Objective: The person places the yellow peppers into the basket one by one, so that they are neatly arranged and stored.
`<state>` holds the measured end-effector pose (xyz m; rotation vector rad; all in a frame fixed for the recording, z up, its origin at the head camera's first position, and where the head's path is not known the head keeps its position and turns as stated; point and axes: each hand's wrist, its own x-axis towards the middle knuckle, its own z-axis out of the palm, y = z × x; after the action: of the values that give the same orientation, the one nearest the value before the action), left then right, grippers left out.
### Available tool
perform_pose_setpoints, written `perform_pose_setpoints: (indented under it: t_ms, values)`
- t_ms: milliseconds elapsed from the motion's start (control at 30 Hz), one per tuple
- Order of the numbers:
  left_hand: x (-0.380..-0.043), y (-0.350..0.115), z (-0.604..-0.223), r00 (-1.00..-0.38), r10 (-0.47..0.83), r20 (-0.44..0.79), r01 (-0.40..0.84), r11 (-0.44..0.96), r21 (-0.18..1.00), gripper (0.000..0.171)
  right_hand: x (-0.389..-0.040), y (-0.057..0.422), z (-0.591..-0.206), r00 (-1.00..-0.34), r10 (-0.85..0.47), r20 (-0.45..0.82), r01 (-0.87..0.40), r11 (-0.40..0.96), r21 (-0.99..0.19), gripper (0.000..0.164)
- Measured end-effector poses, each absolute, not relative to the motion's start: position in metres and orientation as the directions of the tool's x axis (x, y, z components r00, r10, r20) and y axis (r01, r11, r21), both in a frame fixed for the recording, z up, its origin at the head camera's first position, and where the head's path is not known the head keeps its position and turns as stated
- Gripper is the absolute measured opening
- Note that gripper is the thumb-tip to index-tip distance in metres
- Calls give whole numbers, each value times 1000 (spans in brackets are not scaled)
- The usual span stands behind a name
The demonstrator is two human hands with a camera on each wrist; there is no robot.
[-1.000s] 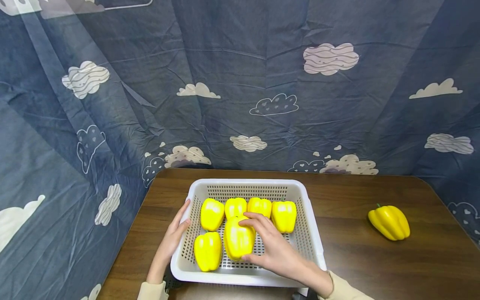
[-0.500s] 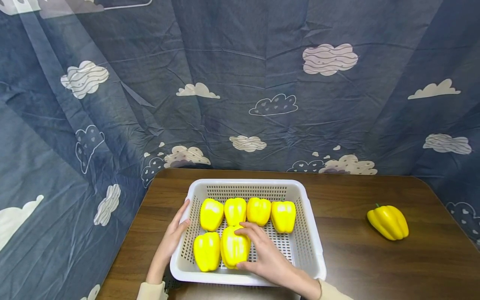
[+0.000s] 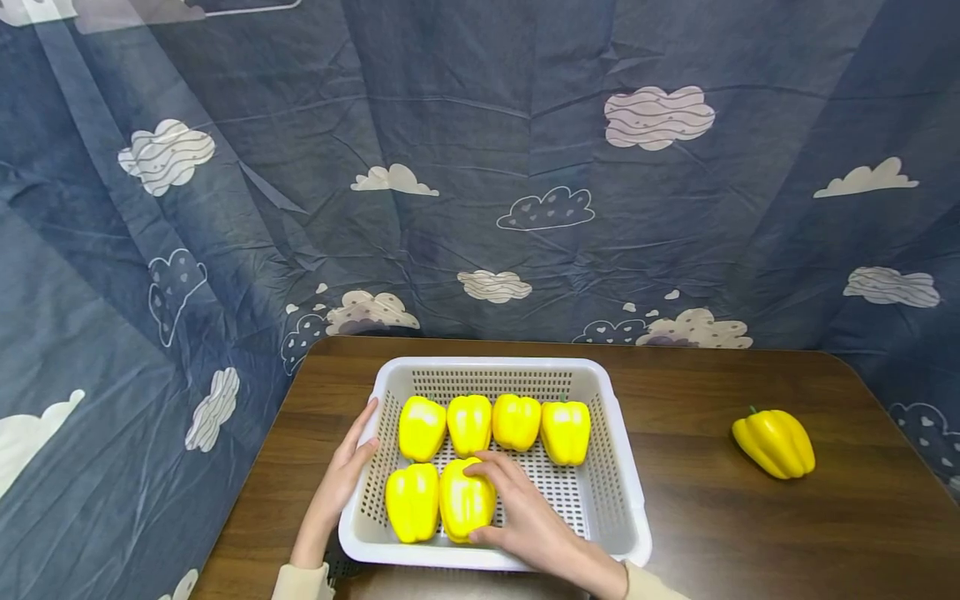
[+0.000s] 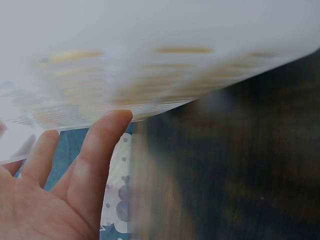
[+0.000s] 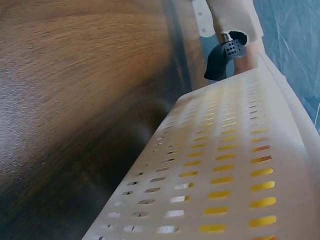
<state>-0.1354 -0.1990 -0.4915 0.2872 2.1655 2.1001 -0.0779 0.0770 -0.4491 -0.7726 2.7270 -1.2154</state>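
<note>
A white perforated plastic basket [image 3: 495, 363] sits on the table with several yellow bell peppers in two rows. My right hand [image 3: 528, 512] grips the bell pepper [image 3: 461, 500] in the front row, thumb at its near end and fingers at its far end. Left of it lies another bell pepper [image 3: 412, 504]. My left hand [image 3: 339, 477] rests against the basket's left side with fingers extended; in the left wrist view its fingers [image 4: 92, 160] touch the outer wall. The right hand is out of sight in the right wrist view, behind the basket wall [image 5: 240, 150].
One more yellow bell pepper [image 3: 775, 443] lies on the wooden table [image 3: 690, 500], right of the basket. Behind the table hangs a dark blue cloth [image 3: 450, 100] with cloud prints. A black strap or mount [image 5: 225, 57] shows at a wrist in the right wrist view.
My right hand has brought its bell pepper left and toward me, down beside the front-left one. The left hand has stayed at the basket's side.
</note>
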Motion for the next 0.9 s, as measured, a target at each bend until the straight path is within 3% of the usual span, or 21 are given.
perform_pose_setpoints:
  t_ms: [567, 900]
  values:
    - [-134, -201, -491, -972, 225, 72, 77, 14, 997, 55, -80, 73, -455, -855, -500, 134, -445, 578, -684, 63]
    - [-134, -199, -491, -972, 225, 65, 69, 13, 998, 54, -82, 74, -453, -861, -505, 55, -391, 590, -707, 50]
